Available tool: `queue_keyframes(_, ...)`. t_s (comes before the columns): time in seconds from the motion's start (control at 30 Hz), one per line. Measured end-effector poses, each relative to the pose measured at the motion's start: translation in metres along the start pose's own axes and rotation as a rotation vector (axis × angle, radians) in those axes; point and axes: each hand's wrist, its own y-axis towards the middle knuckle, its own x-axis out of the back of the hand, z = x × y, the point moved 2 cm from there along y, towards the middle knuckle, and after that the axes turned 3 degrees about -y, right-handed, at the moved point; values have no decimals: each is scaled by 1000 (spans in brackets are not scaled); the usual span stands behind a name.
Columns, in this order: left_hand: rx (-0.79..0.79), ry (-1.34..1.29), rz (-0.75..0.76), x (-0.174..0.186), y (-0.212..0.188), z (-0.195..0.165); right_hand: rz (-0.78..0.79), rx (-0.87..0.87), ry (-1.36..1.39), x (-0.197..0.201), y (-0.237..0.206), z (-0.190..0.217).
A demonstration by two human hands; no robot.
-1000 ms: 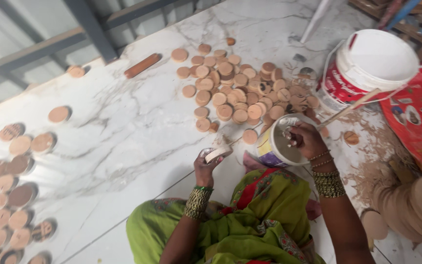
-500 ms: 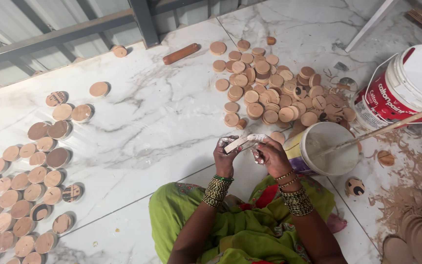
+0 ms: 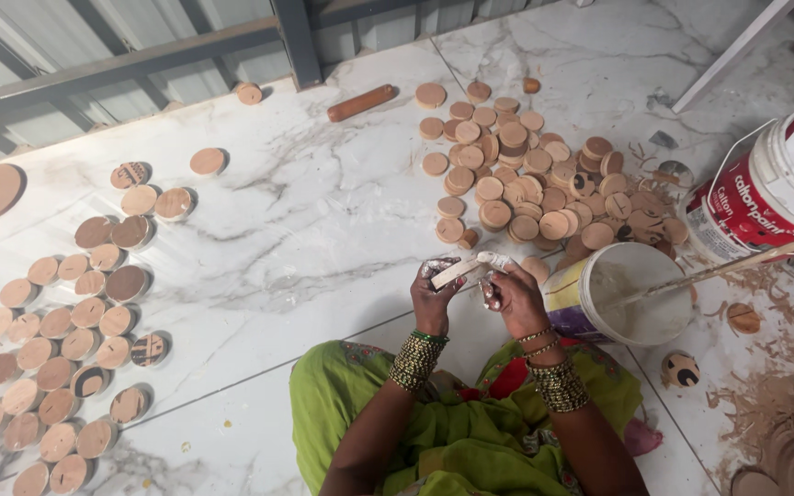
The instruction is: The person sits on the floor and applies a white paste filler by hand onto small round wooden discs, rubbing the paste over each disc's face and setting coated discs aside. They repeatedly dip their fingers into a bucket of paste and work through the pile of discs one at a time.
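Both hands are up over the lap: left hand is curled around one end of a flat disc and right hand pinches the other end, fingers smeared white. Right at 3 o'clock of the right hand sits a small tub of white paint with a stick poking out, and a bigger white-and-red bucket is further out at 2. A big pile of clay discs lies at 12, neat rows of them at 9 on the marble floor, and a rolling pin at 11.
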Motion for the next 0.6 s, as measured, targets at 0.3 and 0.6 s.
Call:
queue_keyframes(0.3, 22, -144, 15, -3, -1, -2, -3, 83, -49, -8, -11, -1)
queue_keyframes(0.6, 8, -63, -29, 8, 1, 9, -133, 423, -897, -30, -22, -36)
